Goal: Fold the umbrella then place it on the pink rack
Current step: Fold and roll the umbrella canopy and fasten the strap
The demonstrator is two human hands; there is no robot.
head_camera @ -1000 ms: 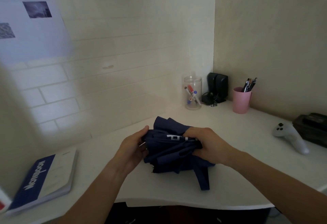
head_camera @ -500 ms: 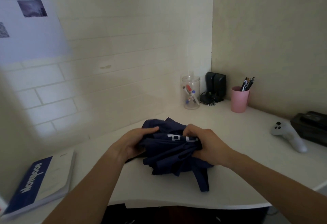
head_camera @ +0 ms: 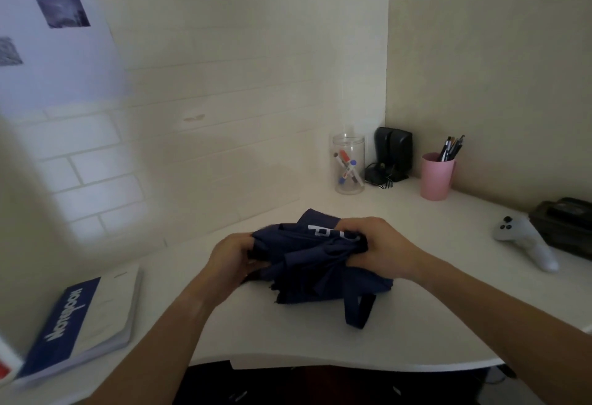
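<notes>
2 hands (head_camera: 232, 259) (head_camera: 379, 244), fingers closed, bunch the umbrella (head_camera: 315, 263) mid-desk (head_camera: 416, 324), edges clear.

White corner desk (head_camera: 416, 318); cream brick-pattern wall (head_camera: 198, 148) left, plain beige wall (head_camera: 490, 68) right; dim, soft light.

White letters ran across the navy fabric of the umbrella (head_camera: 320, 257); only a "P" and part of a following letter showed, the rest being covered by the right hand (head_camera: 381, 244). On the desk (head_camera: 432, 308), at its left end, lay a notebook (head_camera: 83, 321) with a blue band on its cover carrying white lettering that appeared to read "Notebook", seen turned sideways and blurred. No other writing was legible.
</notes>
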